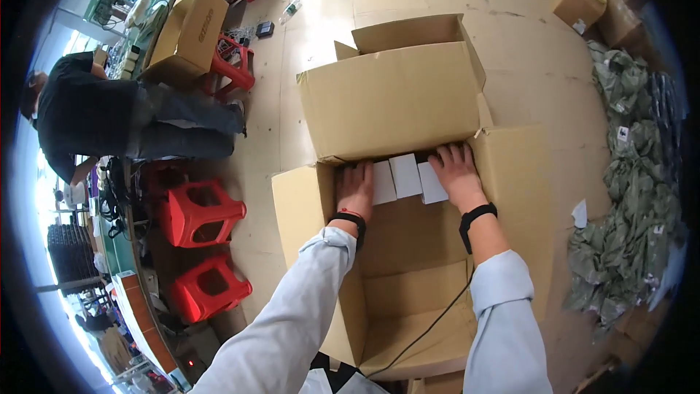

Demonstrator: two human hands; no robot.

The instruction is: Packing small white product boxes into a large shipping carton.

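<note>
We have the big open cardboard carton (408, 175) before us on the pale floor (525, 51), its tall far flap (390, 102) walling off what lies behind. Right of it sprawls a heap of grey-green bagged goods (627, 197). To the left, a seated person (109, 120) and red plastic stools (200, 211). Inside the carton, three small white boxes (405, 177) stand in a row; our left hand (355, 190) and right hand (458, 173) press flat, fingers spread, against either end of them.
</note>
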